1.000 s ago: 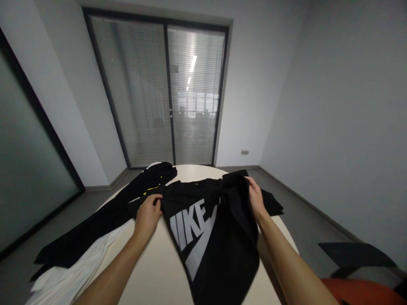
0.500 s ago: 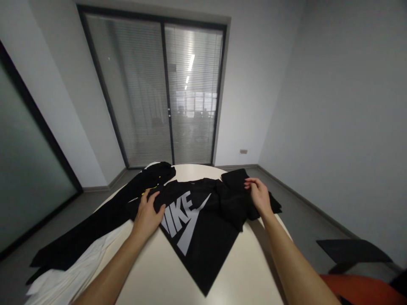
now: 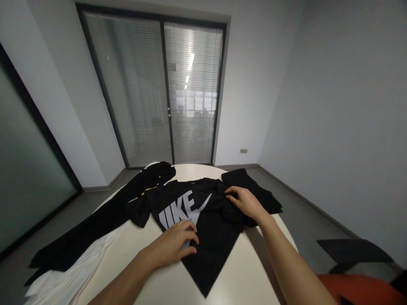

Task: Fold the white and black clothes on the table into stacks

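Black shirt (image 3: 210,232), left fingers (image 3: 190,251) spread, right fingers (image 3: 234,190) curled, pinch unclear, tabletop (image 3: 240,271) beyond edges

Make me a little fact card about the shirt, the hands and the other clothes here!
Shirt: black shirt, big grey letters, spread on the pale table, bottom corner pointing nearest
Left hand: over the shirt's front, loosely open
Right hand: at bunched fabric on the shirt's right; grip unclear
Left side: dark clothing with some yellow, white cloth
Right side: black cloth
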